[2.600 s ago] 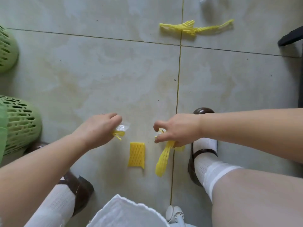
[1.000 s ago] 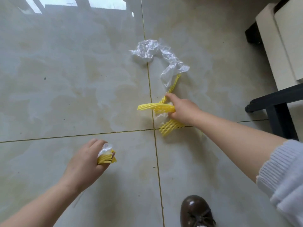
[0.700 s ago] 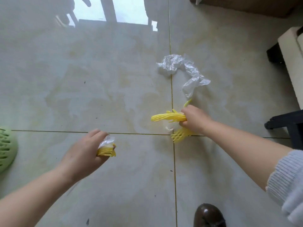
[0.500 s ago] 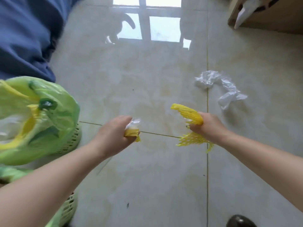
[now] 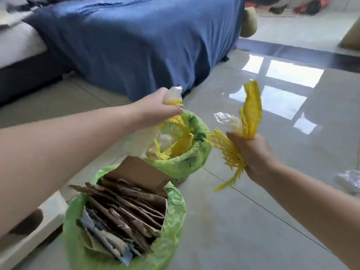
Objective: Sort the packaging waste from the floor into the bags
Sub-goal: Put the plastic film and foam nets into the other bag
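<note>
Left hand point(image 5: 157, 112) clutches yellow foam netting point(image 5: 172, 103) above the far bag point(image 5: 187, 162); right hand point(image 5: 251, 151) grips, seemingly, more netting point(image 5: 251, 112).

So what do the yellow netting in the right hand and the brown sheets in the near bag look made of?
Yellow mesh netting: probably soft foam plastic, matte, with open diamond holes, bending limply from the right hand. Brown flat sheets: likely cardboard, dull, creased and torn at the edges, stacked in the near green bag.
</note>
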Demonstrator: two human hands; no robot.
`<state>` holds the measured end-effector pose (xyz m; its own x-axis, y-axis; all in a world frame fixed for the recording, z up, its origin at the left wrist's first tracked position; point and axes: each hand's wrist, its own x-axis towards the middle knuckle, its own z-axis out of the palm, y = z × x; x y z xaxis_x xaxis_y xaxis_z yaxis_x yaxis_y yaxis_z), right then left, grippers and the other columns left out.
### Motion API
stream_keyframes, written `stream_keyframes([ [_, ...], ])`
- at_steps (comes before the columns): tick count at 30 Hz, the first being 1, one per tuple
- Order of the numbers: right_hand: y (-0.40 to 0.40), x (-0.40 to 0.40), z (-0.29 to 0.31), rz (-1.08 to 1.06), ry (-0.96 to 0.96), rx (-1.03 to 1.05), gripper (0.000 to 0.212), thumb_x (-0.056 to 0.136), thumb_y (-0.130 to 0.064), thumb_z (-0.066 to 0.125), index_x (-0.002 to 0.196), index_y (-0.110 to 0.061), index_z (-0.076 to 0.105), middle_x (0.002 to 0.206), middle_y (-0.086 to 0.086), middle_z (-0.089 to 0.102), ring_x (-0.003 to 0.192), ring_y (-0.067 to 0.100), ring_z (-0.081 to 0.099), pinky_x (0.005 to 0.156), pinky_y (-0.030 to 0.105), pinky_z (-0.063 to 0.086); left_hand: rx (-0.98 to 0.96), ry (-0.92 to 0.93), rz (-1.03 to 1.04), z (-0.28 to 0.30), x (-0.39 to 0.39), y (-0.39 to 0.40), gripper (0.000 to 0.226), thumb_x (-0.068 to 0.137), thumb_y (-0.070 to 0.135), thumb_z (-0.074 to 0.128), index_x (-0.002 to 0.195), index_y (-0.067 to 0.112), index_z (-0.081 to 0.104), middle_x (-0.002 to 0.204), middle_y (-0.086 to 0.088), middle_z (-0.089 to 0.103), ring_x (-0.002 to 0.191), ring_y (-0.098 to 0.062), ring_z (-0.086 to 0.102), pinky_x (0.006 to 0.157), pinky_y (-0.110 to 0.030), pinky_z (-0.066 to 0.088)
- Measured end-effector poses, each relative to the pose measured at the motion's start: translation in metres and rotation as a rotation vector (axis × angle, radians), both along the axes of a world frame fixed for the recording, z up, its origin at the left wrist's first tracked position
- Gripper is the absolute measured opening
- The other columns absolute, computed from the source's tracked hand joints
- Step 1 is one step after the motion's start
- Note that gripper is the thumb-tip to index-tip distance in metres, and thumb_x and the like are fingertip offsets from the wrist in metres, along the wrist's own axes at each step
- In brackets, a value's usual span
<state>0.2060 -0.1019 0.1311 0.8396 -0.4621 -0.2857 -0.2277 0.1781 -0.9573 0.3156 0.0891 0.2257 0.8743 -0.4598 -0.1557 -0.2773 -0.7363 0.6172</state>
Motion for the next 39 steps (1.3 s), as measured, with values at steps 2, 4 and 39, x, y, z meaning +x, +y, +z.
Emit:
stream_keyframes([
  [2,0.022,0.024,0.005,-0.01,-0.018,-0.019,0.007,0.076,-0.024,0.066,0.076,-0.017,0.062,0.069,0.003,0.056,0.07,0.022,0.054,0.067,0.038,0.046,-0.155,0.125,0.12,0.002,0.015,0.021,0.033,0.066,0.047,0.049,0.096,0.035,0.043,0.096,0.006,0.046,0.108,-0.021,0.048,0.104,-0.044,0.036],
  [4,0.039,0.048,0.007,-0.025,-0.019,-0.043,0.014,0.066,-0.032,0.062,0.072,-0.019,0.062,0.072,0.003,0.058,0.073,0.023,0.055,0.069,0.041,0.049,-0.247,0.18,0.14,-0.002,0.026,0.033,0.035,0.065,0.039,0.041,0.1,0.037,0.037,0.097,0.011,0.042,0.11,-0.017,0.042,0.109,-0.043,0.03],
  [39,0.093,0.188,-0.065,1.263,0.522,-1.384,0.036,0.09,-0.02,0.049,0.124,-0.008,0.048,0.116,0.011,0.056,0.106,0.032,0.054,0.08,0.037,0.045,0.977,0.101,-0.62,-0.143,0.125,0.008,0.039,0.074,0.028,0.07,0.11,0.019,0.056,0.106,-0.001,0.062,0.093,-0.022,0.058,0.083,-0.033,0.05],
])
